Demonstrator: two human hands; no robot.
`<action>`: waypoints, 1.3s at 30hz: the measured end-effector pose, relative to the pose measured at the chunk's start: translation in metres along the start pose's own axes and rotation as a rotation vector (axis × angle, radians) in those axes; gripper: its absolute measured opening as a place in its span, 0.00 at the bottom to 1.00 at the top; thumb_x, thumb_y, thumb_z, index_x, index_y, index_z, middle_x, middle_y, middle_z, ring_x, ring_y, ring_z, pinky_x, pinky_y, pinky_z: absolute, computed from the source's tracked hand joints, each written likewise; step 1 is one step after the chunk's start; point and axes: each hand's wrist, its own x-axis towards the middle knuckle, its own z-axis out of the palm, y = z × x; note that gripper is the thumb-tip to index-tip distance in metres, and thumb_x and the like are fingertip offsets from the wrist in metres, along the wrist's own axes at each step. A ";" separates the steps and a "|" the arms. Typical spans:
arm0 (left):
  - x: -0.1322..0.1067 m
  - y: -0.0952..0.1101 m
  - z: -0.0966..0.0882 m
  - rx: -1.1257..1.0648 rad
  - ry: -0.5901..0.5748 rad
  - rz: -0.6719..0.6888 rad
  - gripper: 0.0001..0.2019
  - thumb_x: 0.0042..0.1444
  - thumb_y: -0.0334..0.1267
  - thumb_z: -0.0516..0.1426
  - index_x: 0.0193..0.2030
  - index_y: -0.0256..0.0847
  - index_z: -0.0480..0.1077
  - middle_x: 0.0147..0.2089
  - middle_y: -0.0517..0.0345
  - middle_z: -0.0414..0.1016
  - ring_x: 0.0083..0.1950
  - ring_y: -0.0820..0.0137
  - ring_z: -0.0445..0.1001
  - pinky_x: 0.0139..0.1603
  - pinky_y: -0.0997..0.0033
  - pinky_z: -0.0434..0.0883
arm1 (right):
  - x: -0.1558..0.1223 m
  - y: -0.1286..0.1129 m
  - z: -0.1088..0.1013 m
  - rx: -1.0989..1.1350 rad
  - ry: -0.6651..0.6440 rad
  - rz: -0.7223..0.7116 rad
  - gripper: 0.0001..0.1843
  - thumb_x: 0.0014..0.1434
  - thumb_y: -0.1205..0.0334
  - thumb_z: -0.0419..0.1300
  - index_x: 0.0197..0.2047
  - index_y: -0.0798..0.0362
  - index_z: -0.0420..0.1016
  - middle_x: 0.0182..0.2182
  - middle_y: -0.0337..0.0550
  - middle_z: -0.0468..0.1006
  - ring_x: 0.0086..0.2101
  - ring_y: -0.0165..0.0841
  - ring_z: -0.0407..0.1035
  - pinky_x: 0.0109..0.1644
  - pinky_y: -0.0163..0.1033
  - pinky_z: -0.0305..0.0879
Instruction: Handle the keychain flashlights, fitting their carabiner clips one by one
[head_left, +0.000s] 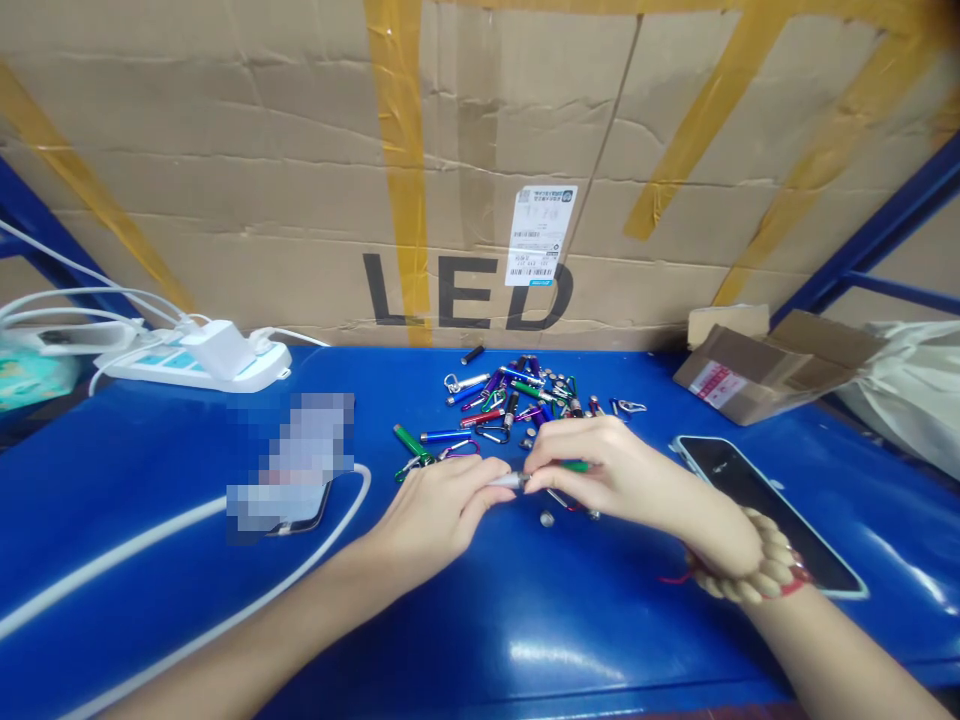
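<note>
- Blue counter (525,630): both forearms reach across it from the near edge.
- Left hand (442,508): fingers pinched on the silver end of a small flashlight (525,479).
- Right hand (622,476): fingers closed on the green body of the same flashlight; a bead bracelet (754,572) sits on the wrist.
- The small flashlight is held level between the two hands, just above the counter and in front of the pile.
- A button cell (547,519) lies loose on the counter under the hands.
- A dark phone (772,512) lies flat, just right of the right hand.
- A white cable (187,540) curves across the counter left of the left hand.
- A pile of keychain flashlights (510,396), mixed colours, lies just beyond the hands.
- A white power strip (202,362) is at the far left and a small open carton (772,370) at the far right.
- A large cardboard sheet (300,180) marked "LED" stands at the back.
</note>
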 end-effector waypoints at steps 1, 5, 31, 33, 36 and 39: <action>0.000 -0.001 0.000 0.012 0.003 0.010 0.15 0.63 0.43 0.45 0.40 0.44 0.71 0.40 0.56 0.76 0.42 0.67 0.73 0.43 0.73 0.65 | -0.001 -0.001 0.001 -0.057 -0.027 -0.026 0.15 0.62 0.58 0.53 0.28 0.54 0.75 0.23 0.41 0.73 0.25 0.28 0.66 0.32 0.33 0.61; 0.000 -0.004 0.001 0.070 0.054 0.042 0.15 0.63 0.42 0.45 0.40 0.43 0.72 0.37 0.55 0.76 0.39 0.68 0.73 0.40 0.74 0.65 | -0.002 -0.002 0.008 -0.159 -0.070 -0.075 0.21 0.65 0.59 0.47 0.25 0.55 0.71 0.21 0.40 0.67 0.23 0.28 0.61 0.30 0.34 0.57; 0.020 -0.002 -0.031 -0.601 0.575 -0.328 0.13 0.59 0.49 0.49 0.35 0.40 0.61 0.22 0.64 0.66 0.19 0.78 0.55 0.20 0.78 0.53 | 0.001 0.013 0.024 -0.081 0.215 0.197 0.12 0.59 0.54 0.56 0.34 0.52 0.77 0.28 0.39 0.75 0.27 0.27 0.67 0.32 0.31 0.61; 0.022 -0.006 -0.032 -0.613 0.563 -0.301 0.13 0.55 0.48 0.54 0.36 0.39 0.65 0.27 0.62 0.68 0.20 0.79 0.56 0.20 0.78 0.53 | 0.001 0.006 0.037 -0.095 0.034 0.108 0.12 0.59 0.55 0.57 0.42 0.51 0.75 0.37 0.40 0.76 0.36 0.29 0.70 0.40 0.33 0.64; 0.022 -0.008 -0.028 -0.621 0.509 -0.328 0.14 0.51 0.46 0.58 0.38 0.37 0.71 0.30 0.60 0.70 0.21 0.80 0.56 0.20 0.77 0.52 | 0.003 -0.003 0.050 -0.133 -0.114 0.048 0.15 0.59 0.54 0.57 0.47 0.51 0.73 0.42 0.43 0.74 0.43 0.32 0.68 0.47 0.36 0.63; 0.021 -0.009 -0.024 -0.645 0.481 -0.378 0.15 0.48 0.45 0.60 0.39 0.36 0.73 0.30 0.59 0.72 0.21 0.79 0.56 0.20 0.76 0.52 | 0.003 -0.002 0.054 -0.164 -0.126 0.066 0.13 0.60 0.53 0.56 0.43 0.50 0.73 0.40 0.41 0.73 0.42 0.32 0.68 0.47 0.38 0.62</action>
